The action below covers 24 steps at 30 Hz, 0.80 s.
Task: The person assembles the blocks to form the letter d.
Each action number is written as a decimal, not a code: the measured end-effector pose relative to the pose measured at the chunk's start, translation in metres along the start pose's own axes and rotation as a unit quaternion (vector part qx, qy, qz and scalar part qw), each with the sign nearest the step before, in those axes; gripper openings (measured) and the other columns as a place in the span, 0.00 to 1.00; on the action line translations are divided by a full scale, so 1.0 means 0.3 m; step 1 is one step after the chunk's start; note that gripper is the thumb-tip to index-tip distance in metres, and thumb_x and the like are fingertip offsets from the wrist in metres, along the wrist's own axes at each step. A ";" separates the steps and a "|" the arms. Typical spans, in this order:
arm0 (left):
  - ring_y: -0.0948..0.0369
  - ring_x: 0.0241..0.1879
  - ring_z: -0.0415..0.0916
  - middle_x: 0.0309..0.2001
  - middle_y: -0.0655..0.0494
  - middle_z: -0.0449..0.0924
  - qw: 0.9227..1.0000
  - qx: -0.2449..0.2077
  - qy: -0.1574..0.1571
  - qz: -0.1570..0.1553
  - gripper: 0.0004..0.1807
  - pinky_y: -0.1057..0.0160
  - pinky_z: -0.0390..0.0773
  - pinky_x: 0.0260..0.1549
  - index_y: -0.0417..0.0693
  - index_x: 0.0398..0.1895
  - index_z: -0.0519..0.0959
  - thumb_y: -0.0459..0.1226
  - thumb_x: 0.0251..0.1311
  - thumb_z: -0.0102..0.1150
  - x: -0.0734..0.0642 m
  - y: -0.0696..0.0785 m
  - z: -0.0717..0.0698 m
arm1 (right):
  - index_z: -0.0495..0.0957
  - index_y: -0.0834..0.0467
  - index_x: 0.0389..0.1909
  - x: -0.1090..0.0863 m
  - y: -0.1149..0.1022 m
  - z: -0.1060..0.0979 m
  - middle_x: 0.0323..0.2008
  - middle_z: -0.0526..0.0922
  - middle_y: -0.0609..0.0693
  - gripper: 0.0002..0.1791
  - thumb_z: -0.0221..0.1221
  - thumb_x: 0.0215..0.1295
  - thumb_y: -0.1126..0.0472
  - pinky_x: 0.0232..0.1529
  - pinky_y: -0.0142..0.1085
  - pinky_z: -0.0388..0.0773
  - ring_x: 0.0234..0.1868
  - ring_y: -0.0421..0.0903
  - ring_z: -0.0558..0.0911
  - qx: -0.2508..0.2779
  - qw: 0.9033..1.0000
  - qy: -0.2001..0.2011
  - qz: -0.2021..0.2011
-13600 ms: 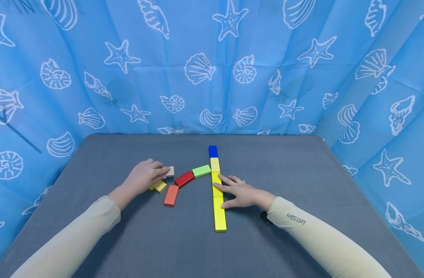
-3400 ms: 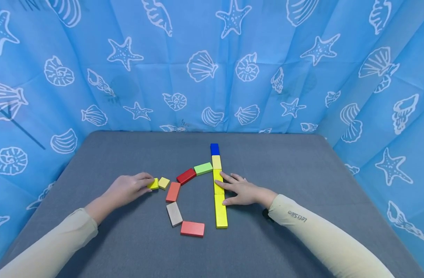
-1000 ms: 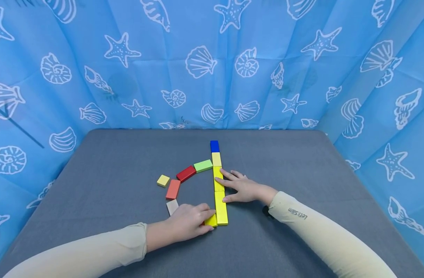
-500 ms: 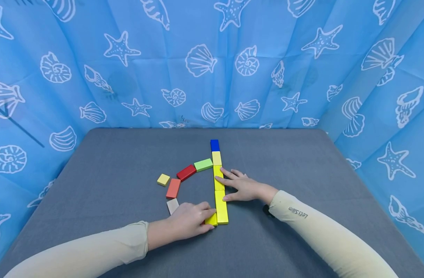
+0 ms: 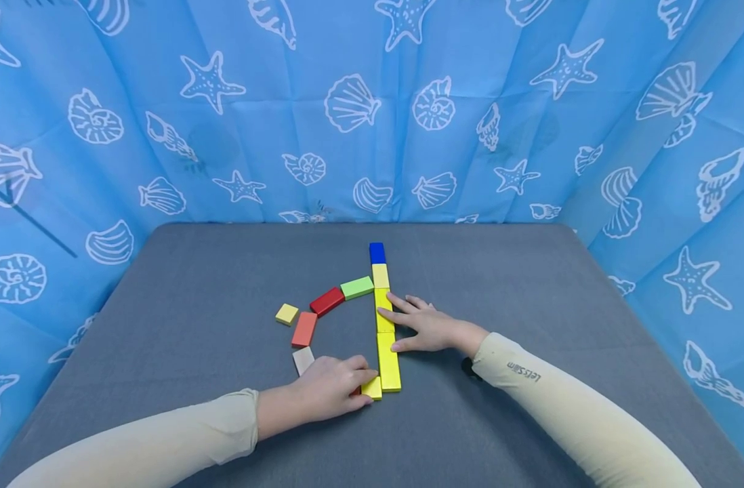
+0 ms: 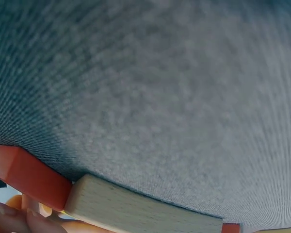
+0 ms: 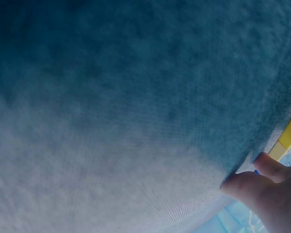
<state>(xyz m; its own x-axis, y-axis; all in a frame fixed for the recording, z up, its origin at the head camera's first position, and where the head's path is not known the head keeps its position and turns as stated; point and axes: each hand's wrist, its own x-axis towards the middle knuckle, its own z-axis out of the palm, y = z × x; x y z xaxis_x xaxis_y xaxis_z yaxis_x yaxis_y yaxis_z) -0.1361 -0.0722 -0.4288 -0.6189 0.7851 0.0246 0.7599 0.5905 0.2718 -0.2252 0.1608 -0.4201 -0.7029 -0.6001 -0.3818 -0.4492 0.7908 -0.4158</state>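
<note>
My left hand (image 5: pixel 328 388) pinches a small yellow block (image 5: pixel 372 388) between thumb and fingers, at the foot of a straight column. That column runs from a blue block (image 5: pixel 377 253) through a pale yellow one (image 5: pixel 381 276) to two long yellow blocks (image 5: pixel 389 362). Fingers spread, my right hand (image 5: pixel 429 331) rests along the column's right side, fingertips on the long yellow blocks. Left of it curves an arc: green block (image 5: pixel 356 287), dark red block (image 5: pixel 326 301), orange-red block (image 5: pixel 304 329), whitish wooden block (image 6: pixel 136 206) and red block (image 6: pixel 31 177), the last mostly hidden by my left hand.
A loose pale yellow block (image 5: pixel 286 314) lies just outside the arc, by the orange-red block. Grey cloth covers the table (image 5: pixel 494 271). A blue curtain (image 5: pixel 256 122) with shells and starfish hangs behind and at both sides.
The whitish block went from the upper left into the arc, and a red block was added below it. My left hand then carried the small yellow block to the column's foot. My right hand stayed.
</note>
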 end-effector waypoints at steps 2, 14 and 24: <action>0.70 0.22 0.64 0.38 0.58 0.77 1.000 -0.001 0.000 0.001 0.23 0.76 0.63 0.21 0.47 0.54 0.82 0.47 0.58 0.68 -0.001 0.001 -0.001 | 0.56 0.44 0.75 0.000 0.001 0.000 0.78 0.41 0.47 0.41 0.60 0.64 0.41 0.65 0.66 0.47 0.74 0.63 0.44 -0.001 1.000 0.000 -0.001; 0.71 0.21 0.63 0.36 0.59 0.76 1.000 0.000 0.004 0.007 0.22 0.77 0.61 0.20 0.47 0.53 0.83 0.48 0.58 0.68 -0.006 0.005 0.002 | 0.56 0.44 0.75 0.001 0.001 0.001 0.78 0.40 0.47 0.41 0.59 0.64 0.41 0.65 0.66 0.47 0.74 0.63 0.44 -0.004 1.000 0.001 -0.001; 0.71 0.21 0.64 0.36 0.58 0.76 1.000 0.000 0.005 0.014 0.22 0.79 0.61 0.20 0.47 0.52 0.83 0.48 0.57 0.68 -0.009 0.002 0.003 | 0.55 0.44 0.75 0.003 0.005 0.004 0.78 0.40 0.47 0.41 0.59 0.65 0.41 0.65 0.66 0.47 0.74 0.63 0.44 -0.003 1.000 -0.002 0.002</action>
<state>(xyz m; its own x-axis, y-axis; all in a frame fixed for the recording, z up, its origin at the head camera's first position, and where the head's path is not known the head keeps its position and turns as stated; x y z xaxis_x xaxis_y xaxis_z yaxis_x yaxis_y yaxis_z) -0.1338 -0.0739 -0.4295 -0.5999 0.7990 0.0407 0.7763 0.5690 0.2712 -0.2258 0.1612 -0.4219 -0.7030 -0.5973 -0.3860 -0.4501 0.7939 -0.4087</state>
